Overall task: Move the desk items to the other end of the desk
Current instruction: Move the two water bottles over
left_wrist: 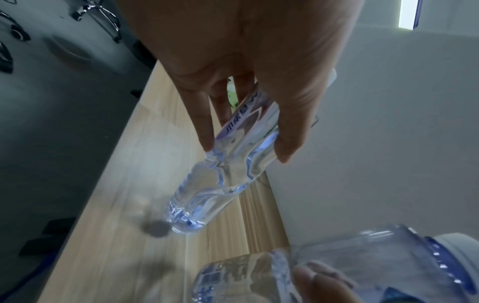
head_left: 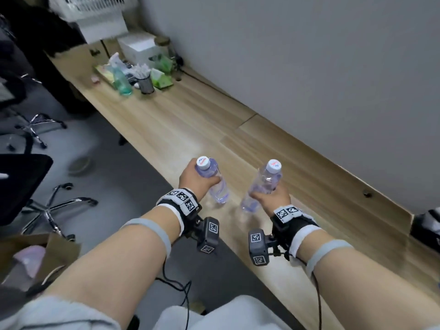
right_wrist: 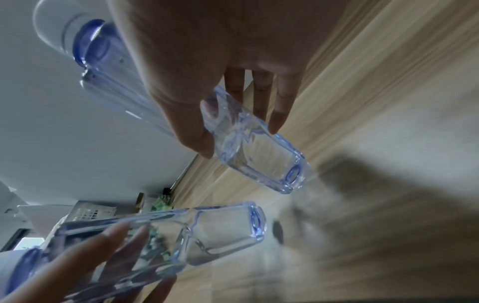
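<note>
Clear plastic bottles; left hand (head_left: 194, 178) grips one (head_left: 215, 184); right hand (head_left: 273, 198) another (head_left: 262, 186)

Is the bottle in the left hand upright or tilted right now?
Tilted. The left hand holds the left bottle with its cap leaning away from the right bottle; its base hangs above the desk.

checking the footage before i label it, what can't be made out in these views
- Head view: far clutter is small and blurred; items unclear.
- Head view: black object cut off by the right edge.
- Left wrist view: the left hand covers most of the label on its bottle.
- Right wrist view: desk smeared by motion blur.
</note>
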